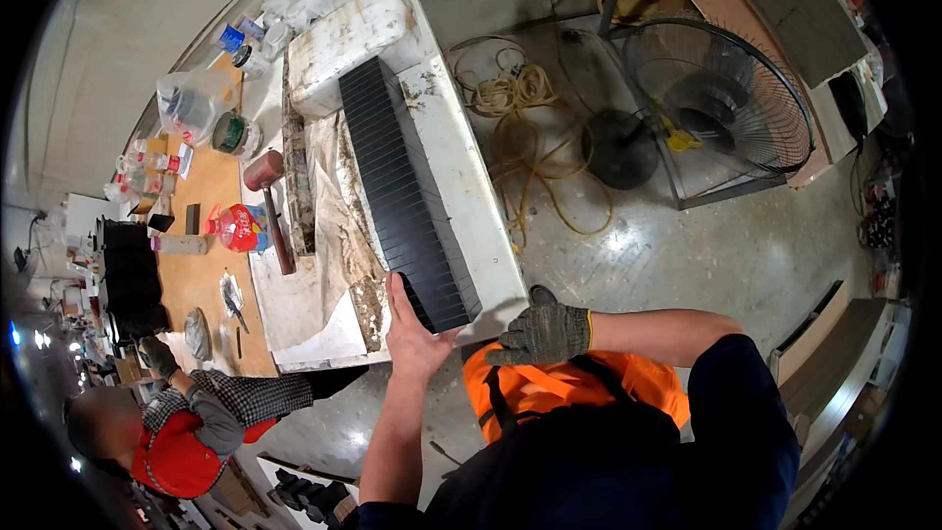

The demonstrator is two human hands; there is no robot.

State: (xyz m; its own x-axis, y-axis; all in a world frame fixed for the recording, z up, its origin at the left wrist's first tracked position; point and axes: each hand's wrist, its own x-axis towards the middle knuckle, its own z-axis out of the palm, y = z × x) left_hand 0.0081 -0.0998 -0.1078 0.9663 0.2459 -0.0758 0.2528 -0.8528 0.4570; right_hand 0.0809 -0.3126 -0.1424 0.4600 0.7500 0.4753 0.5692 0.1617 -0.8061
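Note:
A long row of thin black slabs (404, 206), packed side by side, runs along the white table (471, 167) toward its near corner. My bare left hand (414, 339) is at the row's near end. Its outstretched fingers lie along the left side, and the thumb reaches across the end face. My right hand (549, 330), in a dark knitted glove, is by the table's near right corner with its thumb raised and its fingers spread to the left. I see nothing in it; whether it touches the table edge I cannot tell.
A stained white block (348, 44) stands behind the row. Left of it lie a mallet (273, 206), a red-labelled bottle (238, 228) and several jars. A co-worker in a red vest (186, 456) is at the left. A standing fan (721, 98) and a coiled hose (515, 88) are at the right.

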